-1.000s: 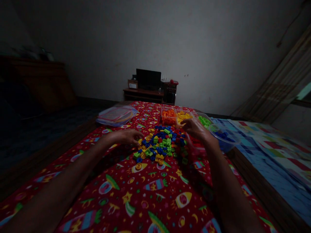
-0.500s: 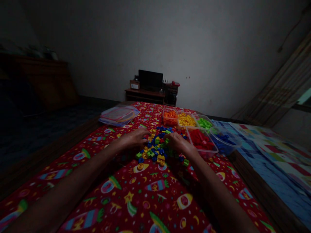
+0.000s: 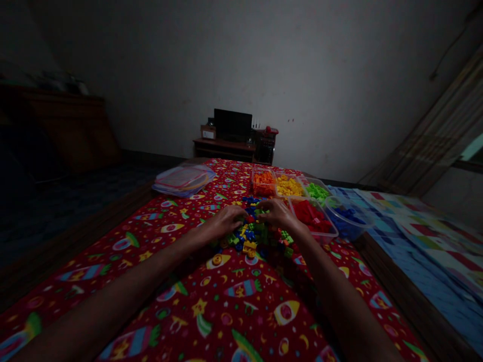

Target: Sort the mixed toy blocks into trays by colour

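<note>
A mixed pile of toy building bricks (image 3: 248, 236) in blue, green, yellow and red lies on the red printed cloth (image 3: 211, 306). My left hand (image 3: 228, 220) is over the pile's left side, fingers curled in toward a red brick (image 3: 250, 219) between the hands. Facing it from the right, my right hand (image 3: 278, 213) has its fingers bent down into the pile. Both hands look closed at the fingertips, but what they hold is too small and dark to make out. A round yellow piece (image 3: 217, 260) lies apart in front of the pile.
Clear tubs hold sorted bricks: orange (image 3: 264, 184), yellow (image 3: 289, 186), green (image 3: 317, 192), red (image 3: 311, 217) and blue (image 3: 347, 216). Stacked clear lids (image 3: 184, 180) lie at the back left. A bed (image 3: 407, 236) adjoins the table's right edge. A monitor (image 3: 233, 124) stands behind.
My left hand has moved right, across the pile and closer to my right hand. My right hand has shifted slightly; the tubs and lids stay in place.
</note>
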`<state>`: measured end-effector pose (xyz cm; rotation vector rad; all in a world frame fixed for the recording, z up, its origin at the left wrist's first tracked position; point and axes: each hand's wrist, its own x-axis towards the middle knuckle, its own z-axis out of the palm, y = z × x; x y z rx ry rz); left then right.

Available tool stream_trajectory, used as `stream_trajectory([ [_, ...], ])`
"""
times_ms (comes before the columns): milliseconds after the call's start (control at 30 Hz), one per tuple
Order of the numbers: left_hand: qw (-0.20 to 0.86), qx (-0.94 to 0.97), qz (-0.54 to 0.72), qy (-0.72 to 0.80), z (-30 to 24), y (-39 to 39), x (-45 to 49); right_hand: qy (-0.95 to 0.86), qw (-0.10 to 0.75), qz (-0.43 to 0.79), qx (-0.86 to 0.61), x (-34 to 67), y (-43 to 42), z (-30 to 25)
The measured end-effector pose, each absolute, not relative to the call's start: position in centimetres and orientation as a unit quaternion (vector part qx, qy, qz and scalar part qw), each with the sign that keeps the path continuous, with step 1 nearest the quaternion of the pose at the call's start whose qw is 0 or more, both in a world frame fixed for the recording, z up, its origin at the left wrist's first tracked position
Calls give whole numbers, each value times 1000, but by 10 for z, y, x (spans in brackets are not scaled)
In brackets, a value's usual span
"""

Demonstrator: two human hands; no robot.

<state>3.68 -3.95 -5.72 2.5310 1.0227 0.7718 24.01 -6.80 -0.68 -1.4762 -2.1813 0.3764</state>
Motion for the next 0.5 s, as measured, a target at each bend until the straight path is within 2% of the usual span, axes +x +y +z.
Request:
stream_trajectory([
  [233,466,695,390,384,-38,-43,41,-801,310,179,-479,231,-75,0],
  [333,514,652,407,380,-35,-49,44,-822,301,172,-451,224,-78,-2],
  [500,524,635,413,389,-34,-52,48,-848,297,165,-407,221,-81,-6],
])
